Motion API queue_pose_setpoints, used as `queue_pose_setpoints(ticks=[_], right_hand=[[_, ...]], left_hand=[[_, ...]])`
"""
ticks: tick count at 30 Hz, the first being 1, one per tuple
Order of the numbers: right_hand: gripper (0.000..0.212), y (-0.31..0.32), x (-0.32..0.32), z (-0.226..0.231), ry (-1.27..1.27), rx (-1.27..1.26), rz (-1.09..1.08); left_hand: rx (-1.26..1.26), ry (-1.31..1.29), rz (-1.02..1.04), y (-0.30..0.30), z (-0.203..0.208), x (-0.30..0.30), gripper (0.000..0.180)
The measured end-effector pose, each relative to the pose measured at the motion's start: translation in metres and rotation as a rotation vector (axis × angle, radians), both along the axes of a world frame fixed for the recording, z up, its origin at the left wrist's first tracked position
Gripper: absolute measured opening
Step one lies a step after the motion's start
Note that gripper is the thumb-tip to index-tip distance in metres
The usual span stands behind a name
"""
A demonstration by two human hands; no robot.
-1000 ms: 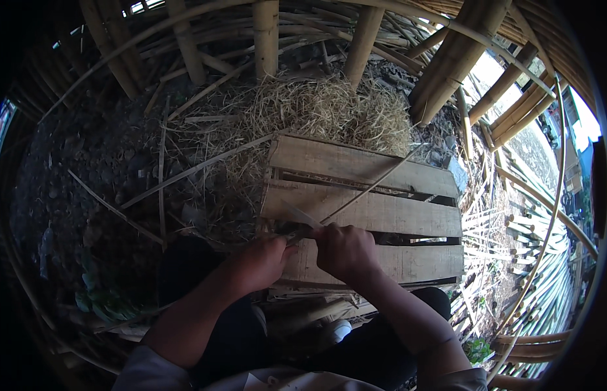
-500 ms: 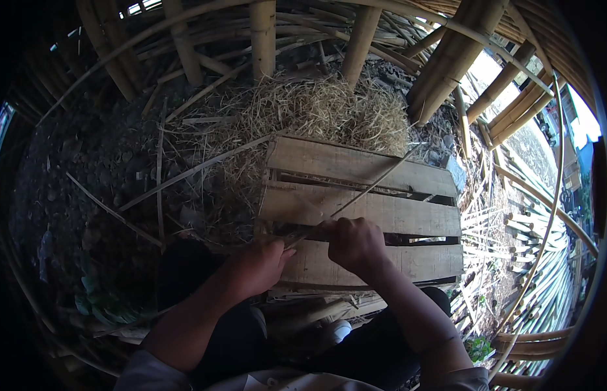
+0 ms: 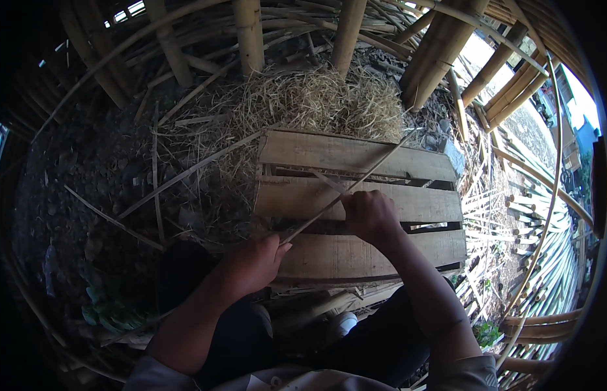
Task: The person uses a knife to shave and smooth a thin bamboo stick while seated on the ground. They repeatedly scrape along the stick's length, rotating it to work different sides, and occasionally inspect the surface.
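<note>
A thin bamboo strip slants over the slatted wooden table, its far end reaching past the table's back right corner. My left hand is closed round the strip's near end, at the table's left front. Farther along, my right hand is closed on a knife; its handle is hidden in the fist. The knife's blade points up and left and lies against or just over the strip; contact cannot be made out for certain.
Behind the table lies a heap of pale shavings. Bamboo posts stand beyond it. Loose strips lie on dark ground at the left. Many cut bamboo poles are stacked in sunlight at the right. My legs are under the near edge.
My right hand has slid up and right along the strip, away from my left hand, taking the knife with it. The left hand keeps its hold, and the view has shifted slightly.
</note>
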State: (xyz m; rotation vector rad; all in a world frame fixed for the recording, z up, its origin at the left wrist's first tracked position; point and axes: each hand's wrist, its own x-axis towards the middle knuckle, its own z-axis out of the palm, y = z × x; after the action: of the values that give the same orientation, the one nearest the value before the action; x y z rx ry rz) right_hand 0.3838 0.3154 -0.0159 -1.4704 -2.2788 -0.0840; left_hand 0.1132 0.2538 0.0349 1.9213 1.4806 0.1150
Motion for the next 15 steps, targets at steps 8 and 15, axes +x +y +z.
queue_pose_setpoints(ticks=[8, 15], right_hand=[[0.031, 0.021, 0.031, -0.011, 0.052, 0.204, -0.031], [0.029, 0.013, 0.021, -0.025, 0.04, 0.384, 0.232]], left_hand=[[-0.037, 0.01, 0.004, 0.001, 0.0, -0.002, 0.038], [-0.105, -0.006, 0.008, 0.005, 0.005, -0.002, 0.039]])
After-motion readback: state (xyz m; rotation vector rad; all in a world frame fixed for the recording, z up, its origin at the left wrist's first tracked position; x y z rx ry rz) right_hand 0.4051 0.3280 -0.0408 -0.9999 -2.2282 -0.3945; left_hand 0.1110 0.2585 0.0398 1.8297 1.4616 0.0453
